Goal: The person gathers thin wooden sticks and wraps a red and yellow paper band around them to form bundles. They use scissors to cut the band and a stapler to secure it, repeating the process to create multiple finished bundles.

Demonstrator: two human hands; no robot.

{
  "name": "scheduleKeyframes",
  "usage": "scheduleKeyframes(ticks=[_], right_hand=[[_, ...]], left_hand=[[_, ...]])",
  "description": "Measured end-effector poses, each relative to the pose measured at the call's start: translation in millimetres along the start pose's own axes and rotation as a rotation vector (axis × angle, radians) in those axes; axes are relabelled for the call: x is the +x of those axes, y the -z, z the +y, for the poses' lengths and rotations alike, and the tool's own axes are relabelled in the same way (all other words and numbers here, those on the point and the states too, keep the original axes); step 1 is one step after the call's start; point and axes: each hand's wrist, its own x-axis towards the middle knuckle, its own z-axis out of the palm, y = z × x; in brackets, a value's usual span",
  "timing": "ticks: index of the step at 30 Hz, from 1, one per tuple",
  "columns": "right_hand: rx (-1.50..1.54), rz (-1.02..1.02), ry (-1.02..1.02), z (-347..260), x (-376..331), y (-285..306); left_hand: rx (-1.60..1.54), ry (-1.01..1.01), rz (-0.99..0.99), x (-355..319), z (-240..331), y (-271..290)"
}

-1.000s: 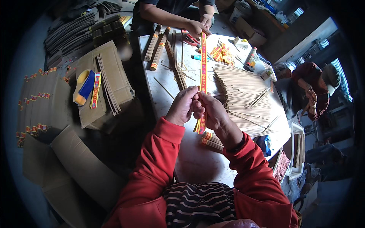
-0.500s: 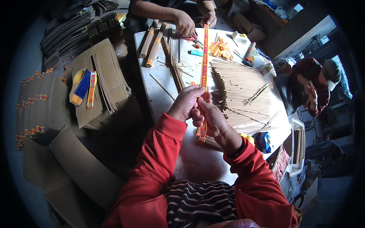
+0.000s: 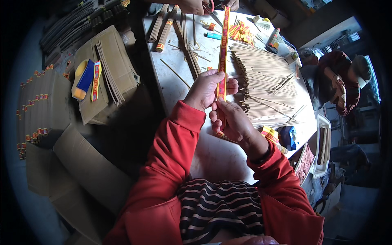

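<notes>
A long red and yellow printed label strip [image 3: 225, 45] is stretched across the table, away from my body. My left hand [image 3: 209, 88] pinches it near the middle. Just below, my right hand [image 3: 232, 118] grips its near part, fingers curled round it. Across the table, another person's hand [image 3: 232, 4] holds the far end. That person's other hand [image 3: 192, 5] has red-handled scissors [image 3: 212, 13], blades beside the strip. Right of my hands lies a broad heap of thin brown incense sticks [image 3: 269, 85].
Banded stick bundles [image 3: 167, 30], a teal lighter [image 3: 214, 36] and cut labels [image 3: 243, 32] lie on the white table [image 3: 171, 73]. A tape dispenser [image 3: 288, 138] is near its right edge. Cardboard boxes [image 3: 118, 61] stand at left. A second person [image 3: 339, 81] works at right.
The scissors, lying on the table earlier, are now in the other person's hand beside the strip. My left hand has opened up slightly around the strip and shifted upward. The view has tilted.
</notes>
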Motion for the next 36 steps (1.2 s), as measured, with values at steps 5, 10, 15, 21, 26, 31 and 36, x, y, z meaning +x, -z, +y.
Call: scheduleKeyframes(ticks=[5,10,15,21,26,31,36], right_hand=[[-0.074,-0.032,0.008,13,-6,9],[-0.123,-0.009,-0.012,24,-14,8],[-0.200,-0.040,-0.088,29,-24,7],[-0.600,-0.080,-0.197,10,-46,8],[-0.652,0.155,0.168,-42,-36,35],[-0.569,0.388,0.545,-73,27,55],[-0.228,0.269,0.481,-79,86,50]], left_hand=[[-0.042,0.003,0.009,4,-3,3],[0.054,-0.008,0.034,5,-6,7],[0.037,0.023,-0.002,2,-5,3],[0.054,0.032,0.006,-4,-5,-1],[0.060,-0.022,0.023,-2,-6,0],[0.093,0.004,0.063,-2,-7,-3],[0.075,0.020,0.047,0,-10,-1]])
